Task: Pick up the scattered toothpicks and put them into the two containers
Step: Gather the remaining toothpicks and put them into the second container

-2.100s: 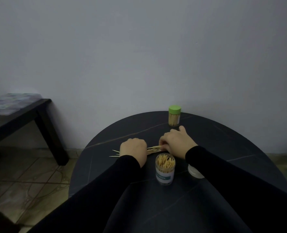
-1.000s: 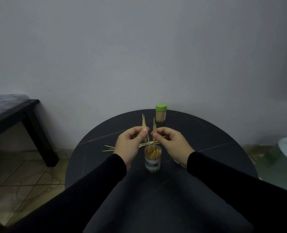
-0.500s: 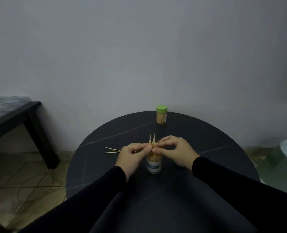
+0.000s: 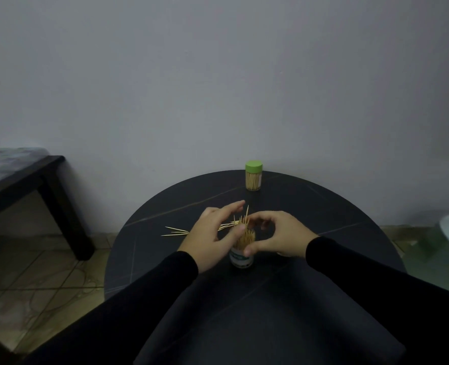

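Both hands at the open clear cylindrical toothpick container [image 4: 242, 248] mid round black table [image 4: 323, 219]: left hand [image 4: 213, 239] with fingers spread, holding nothing; right hand [image 4: 281, 237] curled round container rim. Loose wooden toothpicks [image 4: 176, 231] toward left edge; green-lidded toothpick container [image 4: 254, 175] at far edge

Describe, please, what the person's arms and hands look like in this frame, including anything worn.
Both arms are covered to the wrists by long, plain black sleeves. The left hand and right hand are bare: no gloves, rings or watch can be seen in this dim view.
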A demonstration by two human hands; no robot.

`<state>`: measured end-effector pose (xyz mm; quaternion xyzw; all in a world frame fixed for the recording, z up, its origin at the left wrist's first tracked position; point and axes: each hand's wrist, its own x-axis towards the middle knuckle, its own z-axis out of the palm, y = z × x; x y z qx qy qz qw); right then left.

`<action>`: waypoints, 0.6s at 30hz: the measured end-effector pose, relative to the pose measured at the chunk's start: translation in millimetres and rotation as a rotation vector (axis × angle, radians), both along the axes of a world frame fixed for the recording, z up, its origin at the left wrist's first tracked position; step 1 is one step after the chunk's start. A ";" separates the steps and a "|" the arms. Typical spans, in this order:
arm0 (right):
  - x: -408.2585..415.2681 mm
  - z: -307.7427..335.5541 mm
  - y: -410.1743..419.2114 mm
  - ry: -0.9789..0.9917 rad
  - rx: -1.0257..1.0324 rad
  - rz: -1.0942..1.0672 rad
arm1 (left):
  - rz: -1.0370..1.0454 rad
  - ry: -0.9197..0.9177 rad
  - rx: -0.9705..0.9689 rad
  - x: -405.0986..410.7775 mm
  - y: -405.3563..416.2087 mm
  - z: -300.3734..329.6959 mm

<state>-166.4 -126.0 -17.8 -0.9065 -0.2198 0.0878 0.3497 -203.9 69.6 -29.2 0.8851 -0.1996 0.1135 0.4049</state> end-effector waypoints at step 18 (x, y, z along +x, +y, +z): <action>6.4 1.8 5.5 -0.011 -0.082 0.028 | 0.013 -0.294 0.313 9.9 12.1 2.4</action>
